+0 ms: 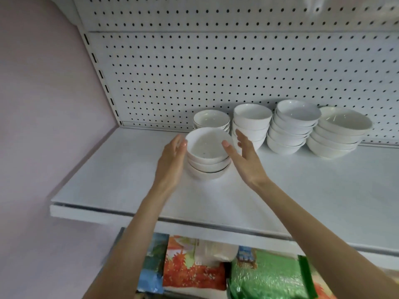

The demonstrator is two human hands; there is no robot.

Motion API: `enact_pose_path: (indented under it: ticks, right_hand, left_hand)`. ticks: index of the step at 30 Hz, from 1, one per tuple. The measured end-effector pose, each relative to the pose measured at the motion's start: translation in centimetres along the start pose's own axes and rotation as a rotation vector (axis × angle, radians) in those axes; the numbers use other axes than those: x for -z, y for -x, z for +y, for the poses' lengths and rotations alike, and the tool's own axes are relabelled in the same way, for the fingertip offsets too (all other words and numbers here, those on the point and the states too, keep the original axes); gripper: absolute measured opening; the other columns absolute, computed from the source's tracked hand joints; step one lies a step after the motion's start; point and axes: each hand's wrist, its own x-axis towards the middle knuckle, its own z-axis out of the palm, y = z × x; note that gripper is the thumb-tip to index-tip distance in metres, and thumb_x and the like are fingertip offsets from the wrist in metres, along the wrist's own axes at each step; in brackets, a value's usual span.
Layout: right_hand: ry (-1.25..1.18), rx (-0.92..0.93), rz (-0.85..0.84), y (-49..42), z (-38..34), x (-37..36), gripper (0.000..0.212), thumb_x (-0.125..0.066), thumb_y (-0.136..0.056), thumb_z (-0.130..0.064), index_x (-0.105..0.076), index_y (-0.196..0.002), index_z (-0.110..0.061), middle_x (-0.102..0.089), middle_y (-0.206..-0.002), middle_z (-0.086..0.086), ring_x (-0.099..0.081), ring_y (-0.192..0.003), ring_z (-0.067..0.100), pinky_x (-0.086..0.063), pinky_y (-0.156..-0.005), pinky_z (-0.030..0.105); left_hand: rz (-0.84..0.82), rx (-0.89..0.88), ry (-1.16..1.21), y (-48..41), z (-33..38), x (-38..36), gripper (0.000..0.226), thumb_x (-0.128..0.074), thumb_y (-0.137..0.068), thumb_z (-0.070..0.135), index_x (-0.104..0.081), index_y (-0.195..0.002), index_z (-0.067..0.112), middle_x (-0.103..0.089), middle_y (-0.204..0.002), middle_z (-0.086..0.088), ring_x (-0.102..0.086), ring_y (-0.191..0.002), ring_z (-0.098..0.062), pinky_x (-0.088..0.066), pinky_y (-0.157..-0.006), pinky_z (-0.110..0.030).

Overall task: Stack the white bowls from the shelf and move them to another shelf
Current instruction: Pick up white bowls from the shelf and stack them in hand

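Observation:
A short stack of three small white bowls sits on the white shelf, left of centre. My left hand cups the stack's left side with the thumb over the top bowl's rim. My right hand is at the stack's right side, thumb tip touching the rim and fingers straight, pointing up and away from the bowls. Behind the stack is another low stack of small bowls. To its right come a stack of deeper bowls, a taller stack and a stack of wide bowls.
A white pegboard backs the shelf and a pink wall closes the left side. Below the shelf's front edge lie packaged bags, one orange and one green.

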Motion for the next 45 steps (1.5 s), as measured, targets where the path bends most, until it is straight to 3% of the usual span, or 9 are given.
enact_pose_path:
  ticks: [6, 9, 15, 20, 24, 27, 35, 39, 45]
  right_hand:
    - [0.771, 0.475, -0.19, 5.1, -1.4, 3.0, 0.085, -0.035, -0.082, -0.07, -0.023, -0.151, -0.021, -0.023, -0.157, 0.011, -0.023, -0.143, 0.028, -0.02, -0.115, 0.039]
    - [0.952, 0.697, -0.391, 8.0, -3.3, 2.5, 0.092, -0.024, -0.076, -0.073, -0.024, -0.151, -0.02, -0.023, -0.157, 0.014, -0.023, -0.144, 0.032, -0.015, -0.117, 0.045]
    - [1.082, 1.077, -0.89, 19.7, -6.7, -5.2, 0.093, -0.039, -0.086, -0.071, 0.006, -0.153, -0.025, 0.0, -0.162, 0.007, 0.001, -0.149, 0.021, 0.004, -0.118, 0.042]
    - [1.037, 1.371, -1.193, 35.2, -11.6, -14.4, 0.095, -0.041, -0.087, -0.068, 0.012, -0.152, -0.025, 0.003, -0.161, 0.01, 0.0, -0.148, 0.025, -0.001, -0.118, 0.047]
    - [0.876, 1.696, -1.331, 52.8, -15.7, -18.6, 0.094, -0.044, -0.086, -0.069, 0.005, -0.153, -0.024, -0.001, -0.161, 0.011, -0.003, -0.148, 0.028, -0.006, -0.119, 0.046]
    - [0.757, 1.925, -1.388, 66.9, -18.1, -19.9, 0.094, -0.045, -0.084, -0.069, 0.001, -0.153, -0.024, -0.008, -0.16, 0.011, -0.01, -0.147, 0.028, -0.013, -0.117, 0.042]
    - [0.469, 2.157, -1.627, 102.0, -24.8, -20.2, 0.094, -0.047, -0.086, -0.066, 0.002, -0.153, -0.023, -0.006, -0.16, 0.011, -0.006, -0.147, 0.028, -0.009, -0.117, 0.043]
    - [0.432, 2.22, -1.614, 113.5, -28.6, -20.6, 0.095, -0.047, -0.084, -0.068, 0.001, -0.153, -0.025, -0.007, -0.16, 0.011, -0.007, -0.147, 0.028, -0.011, -0.118, 0.046]
    - [0.426, 2.247, -1.645, 124.8, -33.9, -25.1, 0.093, -0.046, -0.085, -0.068, 0.001, -0.153, -0.026, -0.01, -0.16, 0.008, -0.011, -0.146, 0.028, -0.018, -0.115, 0.044]
  left_hand:
    - [0.032, -0.122, -0.696, 8.3, 2.3, 4.6, 0.067, -0.043, -0.094, 0.056, -0.025, -0.152, 0.027, -0.028, -0.157, 0.005, -0.028, -0.142, -0.016, -0.028, -0.11, -0.032]
    - [0.083, -0.091, -0.933, 15.1, 3.2, 6.7, 0.085, -0.027, -0.081, 0.071, -0.027, -0.151, 0.023, -0.032, -0.156, -0.002, -0.032, -0.141, -0.021, -0.027, -0.113, -0.035]
    - [0.155, 0.311, -1.198, 36.5, 1.7, 13.2, 0.086, -0.023, -0.078, 0.067, -0.037, -0.147, 0.019, -0.044, -0.148, -0.01, -0.044, -0.134, -0.031, -0.033, -0.11, -0.045]
    - [0.409, 0.598, -1.27, 58.2, 4.2, 18.2, 0.067, -0.045, -0.081, 0.056, -0.057, -0.129, 0.012, -0.065, -0.124, -0.012, -0.065, -0.106, -0.033, -0.054, -0.085, -0.042]
    - [0.535, 0.956, -1.257, 77.2, 7.2, 19.8, 0.075, -0.049, -0.085, 0.058, -0.037, -0.147, 0.017, -0.042, -0.149, -0.01, -0.043, -0.134, -0.032, -0.033, -0.111, -0.046]
    - [0.641, 1.151, -1.257, 90.6, 9.2, 19.7, 0.08, -0.052, -0.087, 0.06, -0.024, -0.151, 0.021, -0.03, -0.156, -0.007, -0.031, -0.142, -0.029, -0.022, -0.116, -0.043]
    - [0.779, 1.577, -1.251, 121.9, 16.3, 19.3, 0.099, -0.007, -0.07, 0.081, -0.023, -0.152, 0.028, -0.031, -0.156, -0.003, -0.029, -0.144, -0.026, -0.019, -0.118, -0.047]
    - [0.737, 1.661, -1.309, 133.1, 19.4, 23.0, 0.094, -0.017, -0.075, 0.082, -0.026, -0.151, 0.027, -0.035, -0.155, -0.002, -0.034, -0.141, -0.025, -0.023, -0.117, -0.044]
    - [0.827, 1.596, -1.299, 143.0, 17.8, 28.6, 0.092, -0.014, -0.076, 0.079, -0.024, -0.152, 0.028, -0.033, -0.156, 0.0, -0.032, -0.143, -0.022, -0.02, -0.117, -0.04]
